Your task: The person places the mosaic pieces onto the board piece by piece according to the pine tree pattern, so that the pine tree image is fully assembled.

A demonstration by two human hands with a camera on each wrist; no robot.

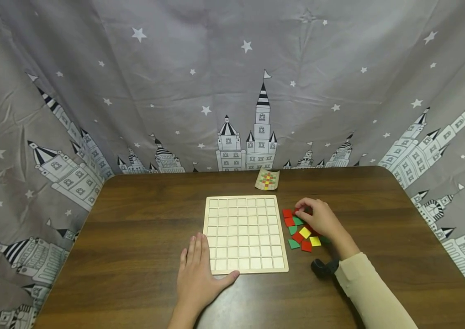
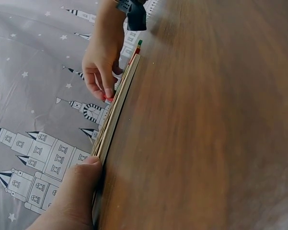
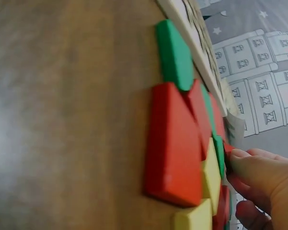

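Observation:
A light wooden grid board [image 1: 243, 232] with bare square cells lies on the table. Along its left edge rests my left hand [image 1: 197, 278], fingers straight, with the thumb against the front edge. My right hand [image 1: 320, 220] is over loose tiles to the right of the board. Between its thumb and fingers it pinches a red tile [image 2: 109, 99], mostly hidden in the head view. Around that hand lie red tiles [image 1: 306, 246], yellow tiles [image 1: 315, 241] and green tiles [image 1: 293, 244], several overlapping. Large in the right wrist view is another red tile [image 3: 175, 148].
A small pattern card [image 1: 267, 179] with a coloured design stands behind the board, near the table's far edge. The brown wooden table [image 1: 142, 237] meets a grey curtain [image 1: 166, 82] printed with castles and stars. A black strap [image 1: 324, 267] is at the right wrist.

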